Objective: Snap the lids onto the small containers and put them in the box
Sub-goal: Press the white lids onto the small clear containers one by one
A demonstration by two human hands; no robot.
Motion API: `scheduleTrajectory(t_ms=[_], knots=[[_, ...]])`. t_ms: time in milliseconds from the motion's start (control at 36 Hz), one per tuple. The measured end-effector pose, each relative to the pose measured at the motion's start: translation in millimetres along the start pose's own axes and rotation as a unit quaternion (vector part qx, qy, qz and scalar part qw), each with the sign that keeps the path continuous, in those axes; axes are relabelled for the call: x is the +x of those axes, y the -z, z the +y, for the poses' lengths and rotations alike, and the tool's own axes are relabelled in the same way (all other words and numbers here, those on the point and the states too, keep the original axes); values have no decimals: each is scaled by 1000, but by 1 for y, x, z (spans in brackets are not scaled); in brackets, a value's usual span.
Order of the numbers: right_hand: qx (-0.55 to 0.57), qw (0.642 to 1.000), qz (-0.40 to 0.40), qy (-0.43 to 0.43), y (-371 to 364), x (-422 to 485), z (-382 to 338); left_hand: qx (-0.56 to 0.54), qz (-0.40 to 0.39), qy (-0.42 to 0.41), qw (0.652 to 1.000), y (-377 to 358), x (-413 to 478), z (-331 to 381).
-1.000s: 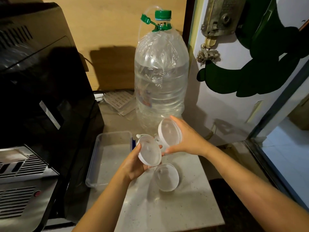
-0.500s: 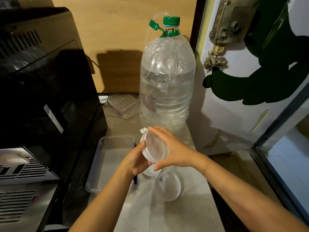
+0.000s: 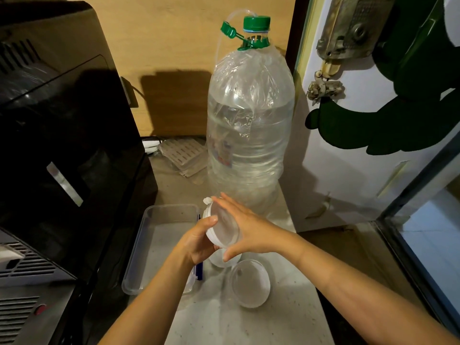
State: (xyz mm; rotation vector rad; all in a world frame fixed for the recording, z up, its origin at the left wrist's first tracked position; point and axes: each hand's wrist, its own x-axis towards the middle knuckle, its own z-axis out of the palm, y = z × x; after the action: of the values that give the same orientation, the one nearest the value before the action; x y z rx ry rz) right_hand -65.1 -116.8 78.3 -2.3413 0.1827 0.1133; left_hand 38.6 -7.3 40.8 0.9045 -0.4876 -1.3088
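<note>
Above the counter I hold a small round clear container (image 3: 222, 229) on its side, lid and cup pressed together. My left hand (image 3: 199, 241) cups it from the left. My right hand (image 3: 245, 229) lies flat against its other face, fingers stretched out. A white tab sticks up at the container's top edge. Below my hands, a second small container (image 3: 250, 282) lies on the counter, and another clear piece (image 3: 219, 260) shows partly under my right hand. The clear rectangular box (image 3: 149, 245) sits empty to the left.
A large water bottle (image 3: 249, 125) with a green cap stands right behind my hands. A black appliance (image 3: 62, 145) fills the left side, close to the box. A white door (image 3: 361, 145) bounds the right. A blue pen (image 3: 199, 272) lies by the box's right wall.
One second ago the lid and the cup were apart, one in each hand. My hands have come together, and the two pieces are now pressed against each other.
</note>
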Motion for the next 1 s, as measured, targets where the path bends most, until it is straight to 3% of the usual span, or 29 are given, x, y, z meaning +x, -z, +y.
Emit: scheduleTrajectory(t_ms=[83,194,306,500,806,1000], knots=[[7,1000,-21,-4,9,4,4,-2,-1,-8,1000,0,0,2],[60,997,15,-39,28,10,20,2,-6,-24,1000,8,0,4],[5,995,23,-93,37,22,55,-15,-10,-43,999,24,-3,5],[-87,975,-33,-200,12,41,103,-74,-11,-61,995,38,-11,11],[-157,966,-62,-196,-18,63,112,-86,-2,-80,993,50,-23,20],[-161,967,-26,-193,-19,61,114,-88,-6,-79,993,55,-25,22]])
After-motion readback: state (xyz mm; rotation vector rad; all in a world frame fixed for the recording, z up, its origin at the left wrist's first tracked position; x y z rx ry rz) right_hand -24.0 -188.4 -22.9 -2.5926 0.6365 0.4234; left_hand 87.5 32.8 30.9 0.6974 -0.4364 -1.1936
